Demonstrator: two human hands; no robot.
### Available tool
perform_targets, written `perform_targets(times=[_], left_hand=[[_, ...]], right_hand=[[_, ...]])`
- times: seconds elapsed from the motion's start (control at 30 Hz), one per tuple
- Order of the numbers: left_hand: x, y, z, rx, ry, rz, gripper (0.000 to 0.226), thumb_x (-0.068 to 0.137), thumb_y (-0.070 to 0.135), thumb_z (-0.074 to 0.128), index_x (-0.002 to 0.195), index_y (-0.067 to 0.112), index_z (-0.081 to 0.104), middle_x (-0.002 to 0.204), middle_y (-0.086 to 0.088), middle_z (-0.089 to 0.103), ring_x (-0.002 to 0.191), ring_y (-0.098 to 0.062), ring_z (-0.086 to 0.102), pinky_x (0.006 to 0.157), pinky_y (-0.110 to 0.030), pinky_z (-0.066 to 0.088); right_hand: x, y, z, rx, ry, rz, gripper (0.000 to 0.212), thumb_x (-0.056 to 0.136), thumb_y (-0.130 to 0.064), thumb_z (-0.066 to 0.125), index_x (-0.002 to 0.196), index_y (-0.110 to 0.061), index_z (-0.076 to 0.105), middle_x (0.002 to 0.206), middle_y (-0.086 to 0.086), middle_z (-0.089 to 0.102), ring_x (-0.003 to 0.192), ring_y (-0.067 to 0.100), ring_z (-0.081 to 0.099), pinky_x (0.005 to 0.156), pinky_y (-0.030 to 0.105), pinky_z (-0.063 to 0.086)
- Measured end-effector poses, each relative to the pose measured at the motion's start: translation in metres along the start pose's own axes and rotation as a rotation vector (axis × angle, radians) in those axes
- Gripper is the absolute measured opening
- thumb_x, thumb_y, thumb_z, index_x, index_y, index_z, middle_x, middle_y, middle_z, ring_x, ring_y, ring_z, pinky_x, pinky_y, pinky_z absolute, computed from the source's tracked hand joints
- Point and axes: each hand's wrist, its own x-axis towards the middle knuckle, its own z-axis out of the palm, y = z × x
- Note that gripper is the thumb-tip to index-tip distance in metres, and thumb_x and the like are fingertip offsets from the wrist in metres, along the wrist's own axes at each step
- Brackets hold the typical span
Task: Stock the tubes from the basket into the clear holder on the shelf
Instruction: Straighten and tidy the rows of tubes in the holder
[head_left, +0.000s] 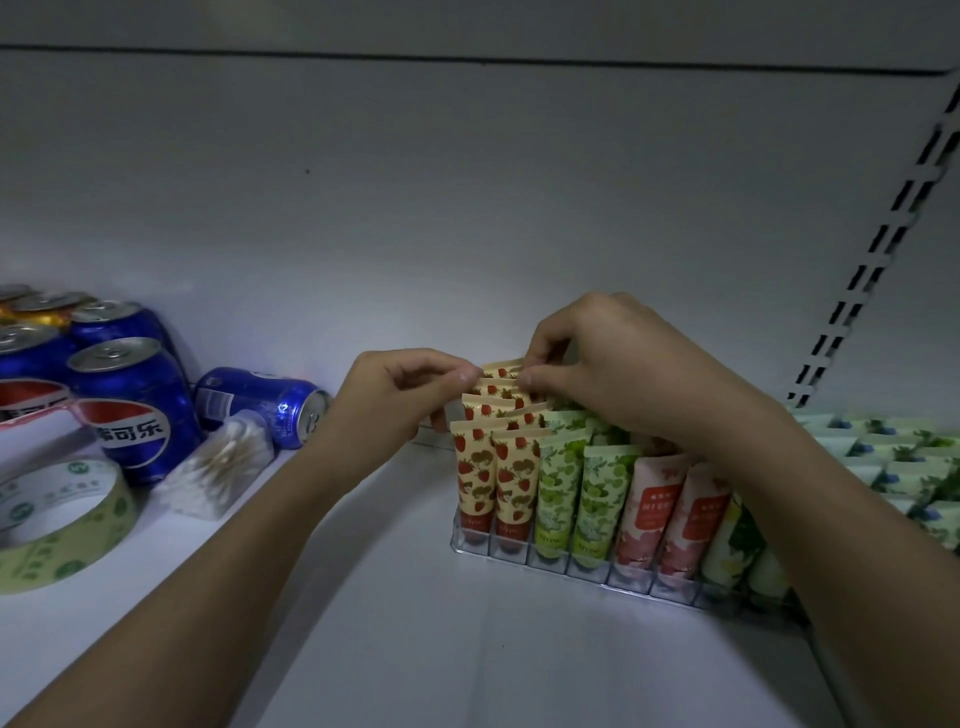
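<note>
Both hands meet over the back of the strawberry row. Left hand, fingers curled, thumb and forefinger pinching the top crimp of the rearmost strawberry tube; right hand pinching the same crimp from the other side, its fingers folded down over the tube tops behind the green row. That tube stands upright at the back of the clear holder, in the left-hand columns. Holder sits on the white shelf, right of centre, with slotted compartments running front to back. Contents, left to right: two columns of strawberry-print tubes, several deep; two columns of green-leaf tubes; two of pink-floral tubes; then yellow-green tubes, partly hidden by the right forearm. All caps down, crimps up. Further right, more pale tubes with blue print, container not discernible. Left side of shelf: upright blue cola cans, one blue can on its side, a clear pack of cotton swabs just beside it, a roll of printed tape at the front edge.
</note>
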Motion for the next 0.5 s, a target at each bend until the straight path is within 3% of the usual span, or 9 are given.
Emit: perform_targets(times=[0.13,0.23,0.33,0.5], left_hand=[[0.003,-0.007,-0.004,-0.041,0.106,-0.015,0.016,0.091,0.022,0.061,0.100,0.015,0.072,0.085,0.000,0.072,0.057,-0.011,0.056,0.043,-0.016,0.041],[0.004,-0.009,-0.001,-0.064,0.089,-0.054,0.018,0.089,0.024,0.062,0.104,0.019,0.072,0.092,-0.001,0.073,0.057,-0.014,0.055,0.041,-0.020,0.041],[0.004,-0.010,0.005,-0.096,0.039,-0.070,0.016,0.089,0.023,0.064,0.102,0.023,0.073,0.085,-0.004,0.073,0.056,-0.017,0.055,0.039,-0.021,0.040],[0.007,-0.010,0.011,-0.153,0.022,-0.078,0.017,0.085,0.026,0.065,0.099,0.023,0.075,0.076,-0.012,0.069,0.055,-0.027,0.047,0.037,-0.021,0.035]], right_hand=[[0.001,0.006,-0.010,0.039,0.100,0.033,0.007,0.088,-0.034,0.067,0.086,-0.030,0.071,0.086,-0.016,0.068,0.076,-0.003,0.060,0.065,0.016,0.045],[0.003,0.006,-0.009,0.022,0.117,0.051,0.006,0.088,-0.031,0.068,0.088,-0.028,0.073,0.089,-0.013,0.069,0.079,0.001,0.062,0.072,0.024,0.053],[0.005,0.004,-0.002,0.001,0.084,0.057,0.006,0.088,-0.031,0.069,0.087,-0.027,0.073,0.088,-0.013,0.070,0.081,0.005,0.063,0.077,0.033,0.056],[0.008,0.003,0.004,-0.015,0.070,0.065,0.007,0.086,-0.033,0.071,0.086,-0.027,0.074,0.087,-0.013,0.069,0.079,0.006,0.064,0.077,0.036,0.057]])
